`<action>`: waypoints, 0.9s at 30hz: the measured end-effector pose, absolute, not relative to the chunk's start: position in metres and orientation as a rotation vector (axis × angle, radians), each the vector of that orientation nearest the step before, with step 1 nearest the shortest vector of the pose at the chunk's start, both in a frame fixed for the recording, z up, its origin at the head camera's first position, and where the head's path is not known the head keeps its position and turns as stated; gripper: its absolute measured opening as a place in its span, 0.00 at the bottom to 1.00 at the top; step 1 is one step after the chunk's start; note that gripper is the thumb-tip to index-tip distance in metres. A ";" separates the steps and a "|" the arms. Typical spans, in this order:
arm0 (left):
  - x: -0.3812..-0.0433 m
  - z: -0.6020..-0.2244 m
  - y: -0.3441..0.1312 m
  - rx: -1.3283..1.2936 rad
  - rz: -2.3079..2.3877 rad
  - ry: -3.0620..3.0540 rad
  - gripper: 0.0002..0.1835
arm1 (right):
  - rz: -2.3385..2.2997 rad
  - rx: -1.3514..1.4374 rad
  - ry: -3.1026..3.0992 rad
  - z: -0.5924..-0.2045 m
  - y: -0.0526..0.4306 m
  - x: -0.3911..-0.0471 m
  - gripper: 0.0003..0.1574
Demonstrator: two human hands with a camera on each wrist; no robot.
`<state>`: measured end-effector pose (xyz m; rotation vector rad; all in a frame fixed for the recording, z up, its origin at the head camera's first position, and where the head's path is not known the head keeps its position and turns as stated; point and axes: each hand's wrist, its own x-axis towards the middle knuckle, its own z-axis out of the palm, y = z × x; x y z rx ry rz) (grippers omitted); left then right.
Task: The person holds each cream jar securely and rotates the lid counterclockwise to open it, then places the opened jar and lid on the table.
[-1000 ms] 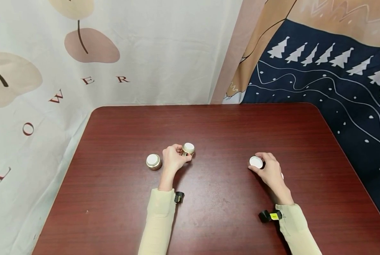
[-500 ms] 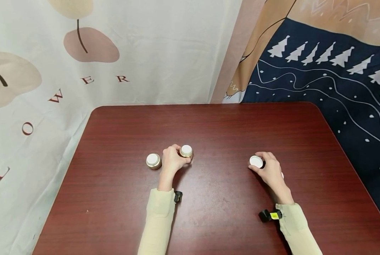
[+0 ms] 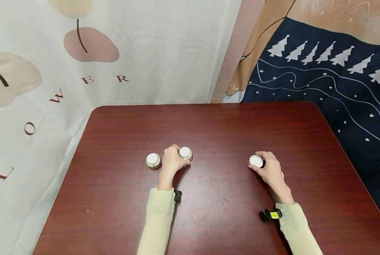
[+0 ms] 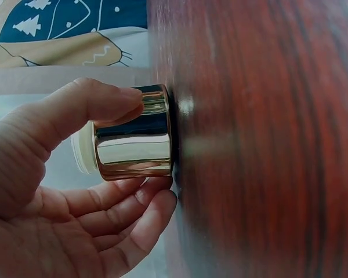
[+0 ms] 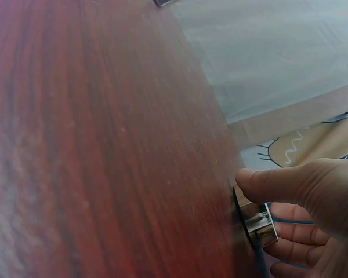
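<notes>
My left hand point(image 3: 172, 161) holds a shiny gold jar point(image 4: 133, 142) between thumb and fingers, with its white neck point(image 4: 84, 152) facing up. The jar stands upright on the table, or nearly touches it. A second gold jar point(image 3: 153, 161) with a white top stands just left of that hand. Over on the right, my right hand point(image 3: 269, 170) has its thumb and fingers around a low round piece point(image 3: 256, 162), white on top, which looks like an upturned jar lid. In the right wrist view, its shiny metallic side point(image 5: 262, 227) shows close to the tabletop, partly covered by the hand.
A sliver of another white thing point(image 3: 282, 175) peeks out behind the right hand. The reddish-brown table point(image 3: 222, 212) has rounded far corners. Behind it hang a pale curtain point(image 3: 164, 53) and a dark blue cloth point(image 3: 324, 81) printed with trees.
My left hand has brought its jar from a tilt to upright, shifting it slightly left and nearer to me. The right hand and the low round piece have stayed in place.
</notes>
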<state>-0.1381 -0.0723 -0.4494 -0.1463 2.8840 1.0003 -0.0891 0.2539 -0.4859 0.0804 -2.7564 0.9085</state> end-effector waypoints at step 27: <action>-0.132 -0.434 -0.076 0.133 1.350 2.904 0.29 | 0.869 0.105 -2.779 -0.486 0.248 -0.088 0.30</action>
